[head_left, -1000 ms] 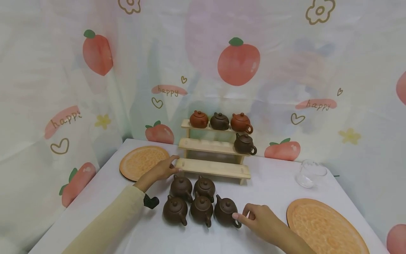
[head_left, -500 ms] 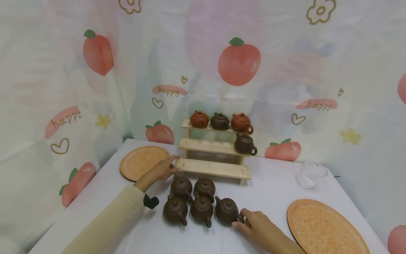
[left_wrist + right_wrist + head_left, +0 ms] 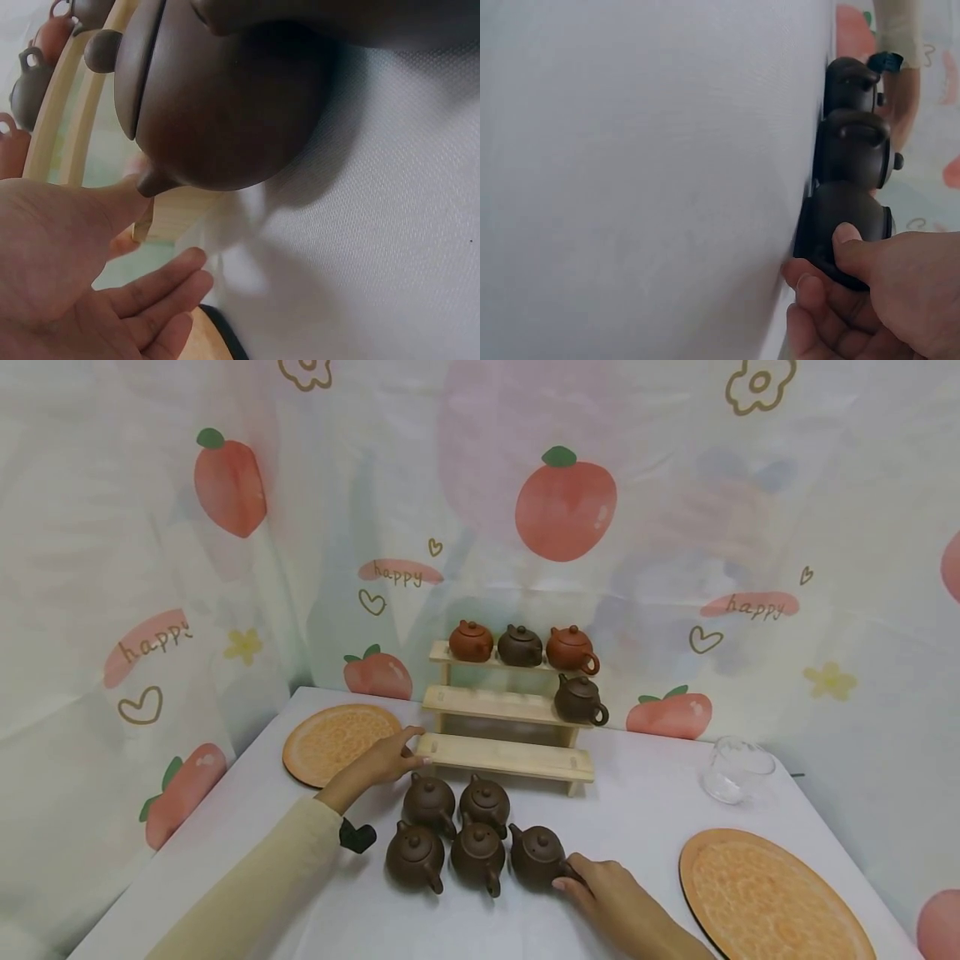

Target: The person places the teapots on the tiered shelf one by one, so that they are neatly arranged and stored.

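With thumb and fingers my right hand (image 3: 611, 902) pinches the handle of a dark brown teapot (image 3: 536, 857) at the right end of the front row. In the right wrist view the thumb presses on that teapot (image 3: 847, 217), the fingers curled beneath its handle. My left hand (image 3: 386, 758) holds the left end of the lowest step of a three-step wooden stand (image 3: 510, 756), thumb in front and index finger at the top edge. Another brown teapot (image 3: 232, 105) looms close beside this hand in the left wrist view, partly hiding the grip.
Several more dark teapots (image 3: 416, 856) crowd before the stand. On its top step stand two red teapots (image 3: 470, 642) and a dark one (image 3: 519, 646); another dark teapot (image 3: 579, 699) occupies the middle step's right end. Round orange mats (image 3: 772, 902) lie either side; a glass vessel (image 3: 735, 772) stands back right.
My right fingers have closed round the teapot's handle, and the teapot has shifted slightly to the right. The left hand stays at the stand.
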`<state>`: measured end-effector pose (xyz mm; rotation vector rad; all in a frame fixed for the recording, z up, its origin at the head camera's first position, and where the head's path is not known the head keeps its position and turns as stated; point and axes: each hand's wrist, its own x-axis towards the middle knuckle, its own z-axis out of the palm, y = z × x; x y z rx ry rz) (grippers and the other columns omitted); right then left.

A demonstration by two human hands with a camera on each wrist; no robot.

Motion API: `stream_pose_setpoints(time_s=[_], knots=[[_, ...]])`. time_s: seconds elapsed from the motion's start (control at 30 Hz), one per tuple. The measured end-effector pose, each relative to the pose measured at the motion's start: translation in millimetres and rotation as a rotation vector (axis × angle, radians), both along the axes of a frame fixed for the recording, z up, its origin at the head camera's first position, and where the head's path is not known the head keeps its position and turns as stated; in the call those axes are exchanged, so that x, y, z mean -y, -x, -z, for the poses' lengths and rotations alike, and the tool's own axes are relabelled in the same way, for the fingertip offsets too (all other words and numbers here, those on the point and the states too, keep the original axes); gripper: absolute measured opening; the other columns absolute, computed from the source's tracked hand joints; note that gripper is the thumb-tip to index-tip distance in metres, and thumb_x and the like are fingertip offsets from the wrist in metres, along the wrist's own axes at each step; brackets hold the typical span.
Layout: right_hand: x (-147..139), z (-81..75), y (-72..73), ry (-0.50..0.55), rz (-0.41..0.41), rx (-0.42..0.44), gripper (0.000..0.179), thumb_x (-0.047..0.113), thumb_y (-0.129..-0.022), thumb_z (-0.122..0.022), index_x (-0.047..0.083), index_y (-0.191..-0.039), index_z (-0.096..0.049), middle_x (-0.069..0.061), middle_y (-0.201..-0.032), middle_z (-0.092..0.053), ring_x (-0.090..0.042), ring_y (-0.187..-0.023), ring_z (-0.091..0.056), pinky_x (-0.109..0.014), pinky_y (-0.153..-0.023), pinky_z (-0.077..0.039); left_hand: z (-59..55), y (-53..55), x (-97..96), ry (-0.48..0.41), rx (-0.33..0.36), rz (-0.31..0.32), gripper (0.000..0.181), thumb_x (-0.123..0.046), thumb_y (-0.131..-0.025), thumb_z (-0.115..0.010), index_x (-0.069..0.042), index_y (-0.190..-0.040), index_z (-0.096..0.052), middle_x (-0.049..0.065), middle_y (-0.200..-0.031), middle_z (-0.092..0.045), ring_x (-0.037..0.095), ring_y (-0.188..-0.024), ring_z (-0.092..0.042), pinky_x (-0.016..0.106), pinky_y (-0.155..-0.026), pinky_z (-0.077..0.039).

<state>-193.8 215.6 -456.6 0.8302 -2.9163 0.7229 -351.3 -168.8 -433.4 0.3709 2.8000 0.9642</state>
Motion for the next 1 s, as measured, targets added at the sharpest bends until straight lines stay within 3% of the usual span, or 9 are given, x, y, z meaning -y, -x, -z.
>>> stream_pose_setpoints(time_s=[0.3, 0.8, 1.0], knots=[[-10.5, 1.2, 3.5, -0.003, 0.032, 0.015, 0.022, 0.030, -0.104, -0.067, 0.018, -0.088, -0.058, 0.015, -0.070, -0.050, -0.001, -0.064, -0.044, -0.026, -0.060, -0.040, 3.2, 1.0, -1.5, -0.006, 0.010, -0.026, 0.062, -0.030, -0.104, -0.070, -0.007, -0.156, -0.044, 0.025, -0.120, -0.071, 0.030, -0.099, -0.069, 0.044, -0.081, -0.057], [-13.6, 5.8, 23.0, 0.062, 0.054, -0.203, 0.027, 0.021, -0.098, -0.075, 0.022, -0.080, -0.054, 0.017, -0.064, -0.043, 0.000, -0.060, -0.040, -0.023, -0.056, -0.039, 2.7, 0.9, -1.4, -0.010, -0.001, -0.021, 0.062, -0.030, -0.104, -0.069, -0.007, -0.156, -0.044, 0.023, -0.118, -0.072, 0.029, -0.096, -0.069, 0.044, -0.081, -0.057], [-9.4, -5.4, 29.4, 0.094, 0.039, -0.220, 0.029, 0.017, -0.098, -0.075, 0.021, -0.079, -0.054, 0.019, -0.063, -0.041, 0.002, -0.059, -0.039, -0.022, -0.056, -0.038, 1.6, -0.3, -1.9, 0.000, 0.001, -0.016, 0.062, -0.029, -0.105, -0.069, -0.007, -0.157, -0.043, 0.023, -0.119, -0.072, 0.029, -0.097, -0.069, 0.043, -0.080, -0.057]])
